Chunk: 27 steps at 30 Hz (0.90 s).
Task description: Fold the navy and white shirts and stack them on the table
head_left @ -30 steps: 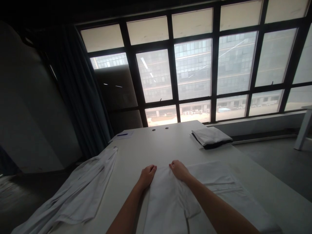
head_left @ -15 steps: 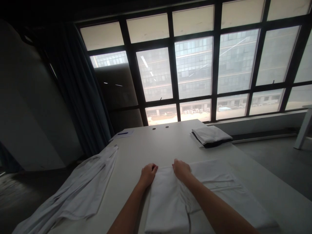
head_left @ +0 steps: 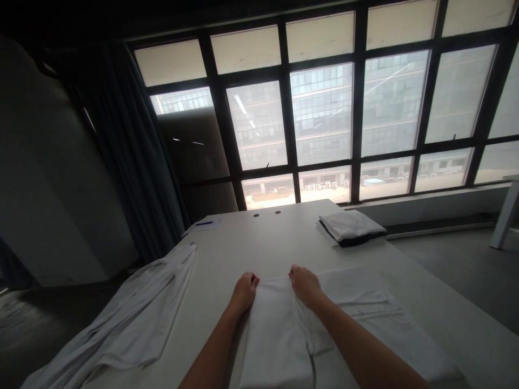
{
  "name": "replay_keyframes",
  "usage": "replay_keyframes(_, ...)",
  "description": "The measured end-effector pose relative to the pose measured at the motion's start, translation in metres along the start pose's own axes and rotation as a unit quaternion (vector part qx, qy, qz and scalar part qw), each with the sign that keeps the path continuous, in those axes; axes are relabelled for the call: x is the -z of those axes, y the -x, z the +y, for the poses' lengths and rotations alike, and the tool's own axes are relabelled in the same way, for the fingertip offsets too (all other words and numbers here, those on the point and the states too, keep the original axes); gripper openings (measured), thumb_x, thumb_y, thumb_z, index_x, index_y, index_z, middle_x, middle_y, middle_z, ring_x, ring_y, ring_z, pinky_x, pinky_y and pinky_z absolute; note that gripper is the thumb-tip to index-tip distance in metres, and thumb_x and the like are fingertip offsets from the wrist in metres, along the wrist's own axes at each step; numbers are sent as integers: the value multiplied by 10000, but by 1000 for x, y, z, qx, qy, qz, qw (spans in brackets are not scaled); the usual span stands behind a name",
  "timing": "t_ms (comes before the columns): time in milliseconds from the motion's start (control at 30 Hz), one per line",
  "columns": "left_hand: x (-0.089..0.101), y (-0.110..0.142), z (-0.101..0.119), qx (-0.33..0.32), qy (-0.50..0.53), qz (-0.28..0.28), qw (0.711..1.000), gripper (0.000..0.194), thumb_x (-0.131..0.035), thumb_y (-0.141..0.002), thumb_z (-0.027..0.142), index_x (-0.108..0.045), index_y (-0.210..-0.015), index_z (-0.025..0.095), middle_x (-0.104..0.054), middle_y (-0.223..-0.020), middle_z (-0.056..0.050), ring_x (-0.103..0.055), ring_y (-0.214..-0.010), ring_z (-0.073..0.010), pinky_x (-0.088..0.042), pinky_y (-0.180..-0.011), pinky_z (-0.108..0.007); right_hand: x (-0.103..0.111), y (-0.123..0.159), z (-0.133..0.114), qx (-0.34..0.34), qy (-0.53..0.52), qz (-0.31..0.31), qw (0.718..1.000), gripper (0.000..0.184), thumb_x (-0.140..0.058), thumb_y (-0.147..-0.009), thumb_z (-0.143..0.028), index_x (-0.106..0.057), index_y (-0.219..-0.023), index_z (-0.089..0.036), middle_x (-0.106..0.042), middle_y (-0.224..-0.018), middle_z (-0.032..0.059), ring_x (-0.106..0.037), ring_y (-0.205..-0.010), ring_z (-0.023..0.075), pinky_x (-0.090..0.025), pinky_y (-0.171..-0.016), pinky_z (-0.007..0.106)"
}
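A white garment [head_left: 273,335] lies on the table in front of me, its left part folded over into a long strip, with the rest spread to the right. My left hand [head_left: 245,290] is closed on the far left corner of that strip. The far edge, a little to the right, is pinched by my right hand [head_left: 304,283], its fingers curled in. Between the two hands the cloth edge runs nearly straight. Creases and bunched fabric show beside my right forearm, which hides some of the garment.
The white table [head_left: 259,243] reaches toward the windows. Another white garment [head_left: 150,313] lies rumpled along its left edge. Folded white and black cloth [head_left: 352,224] rests at the right edge. A pen [head_left: 204,223] lies on paper [head_left: 211,226] at the far left. Blue curtains [head_left: 133,146] hang beyond.
My left hand has shifted slightly left and my right hand slightly right, with the far edge of the strip between them a bit wider. Both hands keep their grip.
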<state>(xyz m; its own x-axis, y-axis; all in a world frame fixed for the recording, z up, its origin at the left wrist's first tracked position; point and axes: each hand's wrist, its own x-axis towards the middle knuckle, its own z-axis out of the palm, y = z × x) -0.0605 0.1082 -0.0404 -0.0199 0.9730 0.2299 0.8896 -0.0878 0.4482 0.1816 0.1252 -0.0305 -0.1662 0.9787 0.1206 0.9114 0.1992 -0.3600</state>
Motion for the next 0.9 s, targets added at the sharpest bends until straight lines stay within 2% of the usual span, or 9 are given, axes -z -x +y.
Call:
replay_keyframes(300, 3, 0, 0, 15, -12, -1, 1000, 194, -529, -946, 227, -683, -849, 160, -691, -943, -102, -631, -896, -209, -425, -826, -277, 2, 3, -3, 22, 14, -1, 1000, 262, -449, -999, -290, -675, -1080, -185, -735, -1043, 144, -701, -968, 258, -464, -803, 338)
replay_keyframes(400, 9, 4, 6, 22, -28, 3, 999, 205, -543, -941, 251, -695, -838, 160, -689, -914, -110, -635, -887, -232, -431, -824, -309, 2, 3, -4, 31, 22, 1, 999, 269, -446, -995, -272, -683, -1079, -178, -728, -1052, 152, -699, -959, 256, -463, -809, 342)
replay_keyframes(467, 15, 9, 14, 7, -38, 7, 999, 200, -538, -935, 243, -710, -866, 167, -687, -952, -121, -633, -958, -257, -428, -884, -347, 3, 3, -5, 39, 26, 5, 999, 272, -450, -991, -266, -693, -1075, -176, -717, -1072, 158, -690, -974, 256, -458, -830, 349)
replay_keyframes(600, 24, 26, 40, -91, -32, -19, 995, 253, -526, -930, 230, -729, -1081, 247, -658, -1252, -97, -557, -1224, -263, -338, -1101, -395, 4, 3, -8, 54, 35, 23, 998, 259, -480, -975, -251, -715, -1049, -170, -692, -1114, 168, -642, -1069, 273, -421, -908, 374)
replay_keyframes(700, 19, 40, 59, -160, -15, -79, 984, 384, -582, -926, 396, -662, -1292, 313, -581, -1439, -52, -486, -1353, -264, -289, -1180, -397, 6, 4, -8, 61, 33, 32, 997, 247, -497, -967, -254, -726, -1022, -178, -681, -1127, 163, -612, -1103, 276, -398, -932, 385)
replay_keyframes(800, 8, 50, 65, -162, -26, -143, 976, 619, -525, -936, 580, -476, -1490, 309, -405, -1586, -60, -330, -1477, -299, -177, -1231, -489, 7, 4, -4, 58, 28, 35, 997, 240, -511, -964, -285, -727, -1007, -190, -681, -1119, 151, -606, -1090, 273, -395, -919, 390)
replay_keyframes(900, 2, 58, 58, -143, -53, -163, 975, 707, -413, -957, 668, -350, -1558, 302, -245, -1648, -62, -185, -1530, -302, -88, -1239, -532, 8, 4, 0, 49, 19, 35, 998, 235, -521, -962, -312, -727, -988, -204, -687, -1096, 132, -612, -1060, 267, -395, -903, 391)
